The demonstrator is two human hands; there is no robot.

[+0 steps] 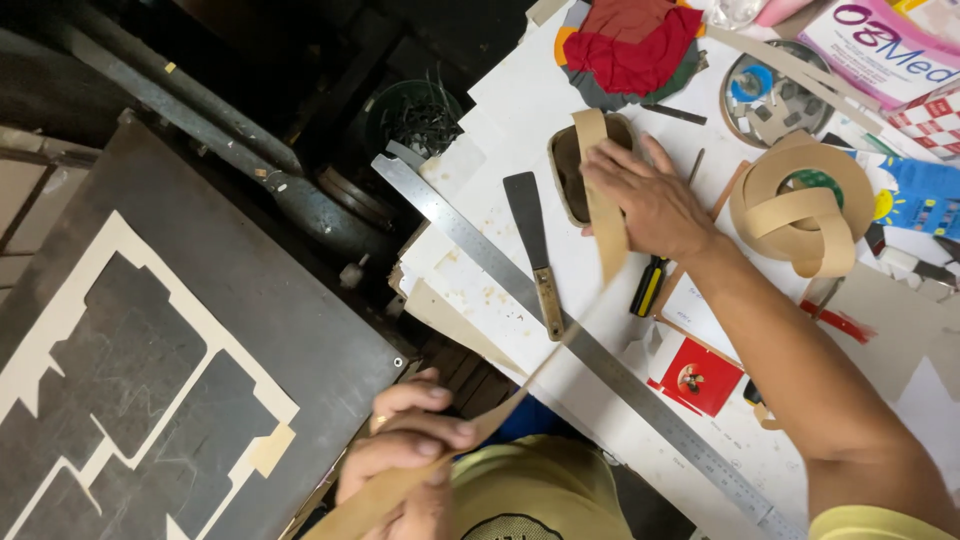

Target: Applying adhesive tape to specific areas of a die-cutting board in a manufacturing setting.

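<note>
A long tan strip [607, 225] runs from a small tan dish-like piece [563, 172] on the white table down to my lap. My right hand [645, 195] presses the strip's upper part flat over that dish, fingers spread on it. My left hand [410, 440] pinches the strip's lower end near my yellow shirt, pulling it taut. A coil of the same tan strip [805, 210] lies just right of my right wrist.
A long steel ruler [560, 325] crosses the white table [500, 100] diagonally. Beside it lie a flat-bladed scraper [533, 245] and a yellow-handled tool [648, 288]. Red and grey cloth scraps [630, 45], a round tin [775, 90], boxes and a red card [698, 377] surround them. A dark board with tan outlines [150, 370] sits left.
</note>
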